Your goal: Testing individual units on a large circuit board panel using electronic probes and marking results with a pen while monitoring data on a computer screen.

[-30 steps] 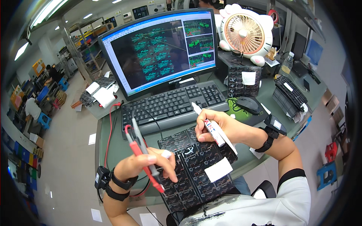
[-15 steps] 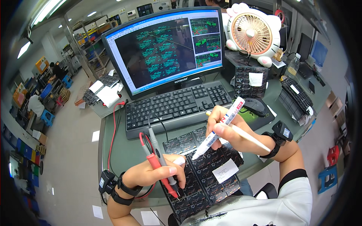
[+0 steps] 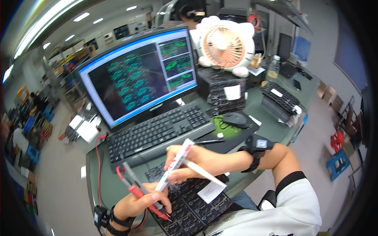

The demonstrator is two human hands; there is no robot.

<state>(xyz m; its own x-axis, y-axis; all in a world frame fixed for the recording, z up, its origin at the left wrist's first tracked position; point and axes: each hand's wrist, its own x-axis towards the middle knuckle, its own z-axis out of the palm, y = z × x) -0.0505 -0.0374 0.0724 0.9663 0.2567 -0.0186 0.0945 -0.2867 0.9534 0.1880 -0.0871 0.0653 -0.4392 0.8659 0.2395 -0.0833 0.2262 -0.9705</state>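
White and slim, the marker (image 3: pixel 174 165) sits between the thumb and fingers of the right hand (image 3: pixel 197 159), which are clamped on it; it slants down to the left, its lower end at the fingers of the left hand (image 3: pixel 147 202). Blur and overlap there hide whether that end is bare or capped. A pale stick (image 3: pixel 204 172) also lies in the right hand, pointing back toward the wrist.

The left hand is closed around two probes: a red probe (image 3: pixel 138 192), its metal tip aimed down at the board, and a grey probe (image 3: pixel 132 173) beside it, upper end tilted toward the keyboard. I cannot tell if either tip touches. The two hands are close together, the marker bridging them.

Beneath both hands, the black board (image 3: pixel 189 196) lies tilted between the keyboard (image 3: pixel 157 131) and the person's lap, partly covered by the hands; a white label (image 3: pixel 211 192) is on its right part.

Behind the keyboard stands the monitor (image 3: pixel 134 82), with green patterns on a dark screen. To the right, a mouse (image 3: pixel 236 120) and a black pen (image 3: pixel 210 141) rest on a green-and-black mat (image 3: pixel 226 146). Past them are a cat-shaped fan (image 3: pixel 224 43), a bottle (image 3: pixel 273 69) and a stack (image 3: pixel 279 100) of dark boards. A red lead (image 3: pixel 97 169) runs along the left side of the green table (image 3: pixel 244 177).
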